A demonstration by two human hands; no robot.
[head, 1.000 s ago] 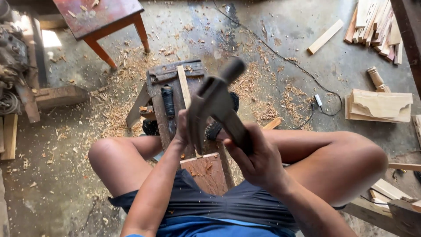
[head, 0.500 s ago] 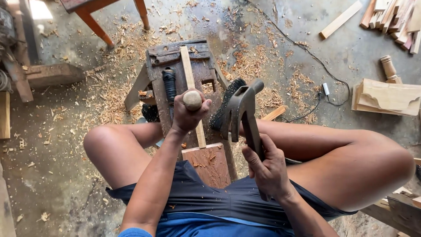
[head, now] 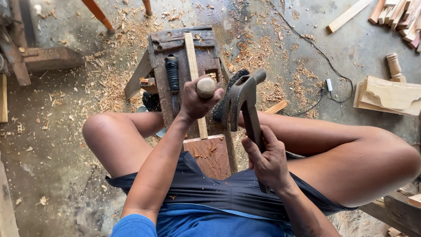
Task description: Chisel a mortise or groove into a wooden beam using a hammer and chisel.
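Since half a second ago the hammer [head: 242, 98] has swung closer to the wooden chisel handle [head: 205, 87]; its dark metal head now sits just to the right of the handle's rounded end, and a second ago it was raised higher, over the workbench.

Head view: the left hand [head: 196, 100] is closed around the chisel handle, fingers wrapped tight, with the rounded wooden butt showing above the fist. The chisel stands roughly upright over the thin pale strip [head: 194, 79] that lies lengthwise along the small dark wooden workbench [head: 184, 66]. The blade end is hidden under the hand, so whether it touches the strip cannot be told. The right hand [head: 267, 160] is clenched on the lower part of the hammer's dark shaft, nearer the person than the bench, with the head tilted toward the chisel handle but apart from it.

A black-handled tool [head: 172, 74] lies on the bench just left of the strip. A reddish board [head: 209, 153] lies against the near end of the bench, between the person's bent legs. Wood shavings [head: 114, 83] are scattered on the concrete floor around the bench. A carved pale wood block [head: 388, 94] rests well to the right of the bench, and a thin dark cable [head: 315, 50] runs across the floor between the two.
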